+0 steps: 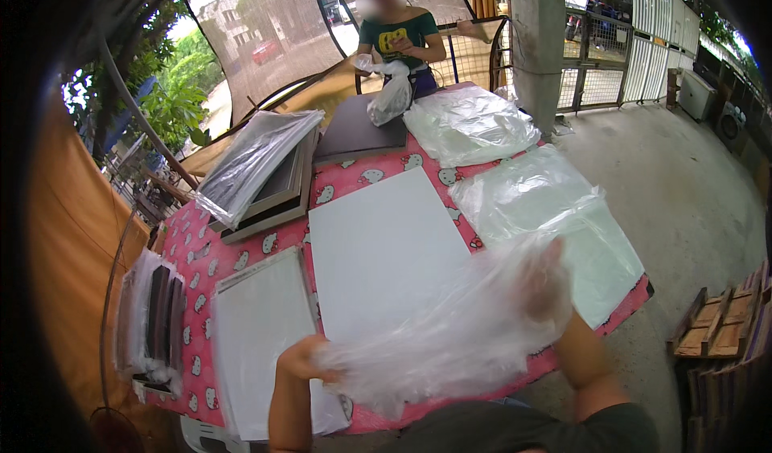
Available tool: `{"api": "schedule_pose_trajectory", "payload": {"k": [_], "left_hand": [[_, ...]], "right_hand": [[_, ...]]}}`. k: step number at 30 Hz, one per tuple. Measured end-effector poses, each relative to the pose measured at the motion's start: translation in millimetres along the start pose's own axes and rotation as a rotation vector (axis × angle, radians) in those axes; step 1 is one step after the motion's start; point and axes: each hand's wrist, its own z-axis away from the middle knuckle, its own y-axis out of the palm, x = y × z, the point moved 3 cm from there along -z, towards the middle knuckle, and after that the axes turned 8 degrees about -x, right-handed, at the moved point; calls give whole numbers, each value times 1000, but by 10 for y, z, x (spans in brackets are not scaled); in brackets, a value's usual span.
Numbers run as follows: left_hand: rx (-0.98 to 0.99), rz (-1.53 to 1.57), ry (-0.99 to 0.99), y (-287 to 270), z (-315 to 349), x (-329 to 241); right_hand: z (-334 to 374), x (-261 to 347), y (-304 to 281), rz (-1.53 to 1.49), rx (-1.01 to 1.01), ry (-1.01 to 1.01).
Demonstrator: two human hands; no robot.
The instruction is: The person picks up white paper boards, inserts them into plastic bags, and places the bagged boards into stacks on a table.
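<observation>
Pinching film (pixel 438 336) at five o'clock, over near part of board (pixel 378 240), with left hand (pixel 302 359) at seven; cannot tell finger grip of right hand (pixel 545 282), blurred amid film at four; might tear film by overpulling, or drag board askew by snagging.

We see wooden pallets (pixel 718 323) on the right, an orange cloth (pixel 68 268) on the left, green leaves (pixel 175 99), a gray post (pixel 537 43) and a wire gate (pixel 605 45).

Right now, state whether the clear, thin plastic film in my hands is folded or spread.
Spread: the clear plastic film spans, wrinkled, from left hand to right hand.
</observation>
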Motion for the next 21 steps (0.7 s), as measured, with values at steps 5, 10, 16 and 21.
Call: {"api": "schedule_pose_trajectory", "payload": {"k": [5,10,16,21], "left_hand": [[-391,1416,776,-85,23,248],[-512,482,75,-114,19,36],[-964,486,-154,-131,565,797],[-611,1196,462,99,149,-64]], "right_hand": [[229,-40,220,-1132,756,-1396],[111,-141,135,-1207,529,-1139],[-22,-74,643,-897,229,-1308],[202,-216,498,-2145,829,-764]]}}
